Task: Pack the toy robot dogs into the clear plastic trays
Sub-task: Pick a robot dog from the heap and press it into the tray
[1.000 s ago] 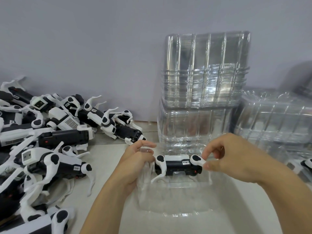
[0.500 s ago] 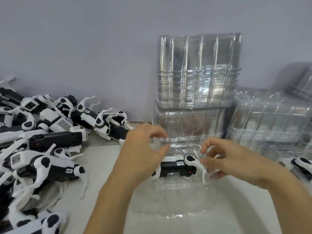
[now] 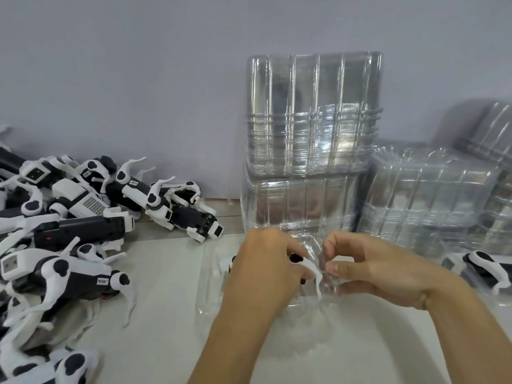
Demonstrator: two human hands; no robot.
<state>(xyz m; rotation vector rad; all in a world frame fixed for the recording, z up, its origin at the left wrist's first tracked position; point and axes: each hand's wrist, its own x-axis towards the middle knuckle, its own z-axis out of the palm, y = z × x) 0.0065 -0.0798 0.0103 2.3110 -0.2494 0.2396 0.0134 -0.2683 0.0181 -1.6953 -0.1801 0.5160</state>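
While both hands work low in the open tray [image 3: 210, 295] at the front of the surface [image 3: 166, 273], the dog [image 3: 311, 268] is getting seated. Left hand [image 3: 266, 273] curls over its body, right hand [image 3: 368, 270] pinches a white leg. Next I'd guess: tuck that leg in, press down.

Head view — forward, downward, close
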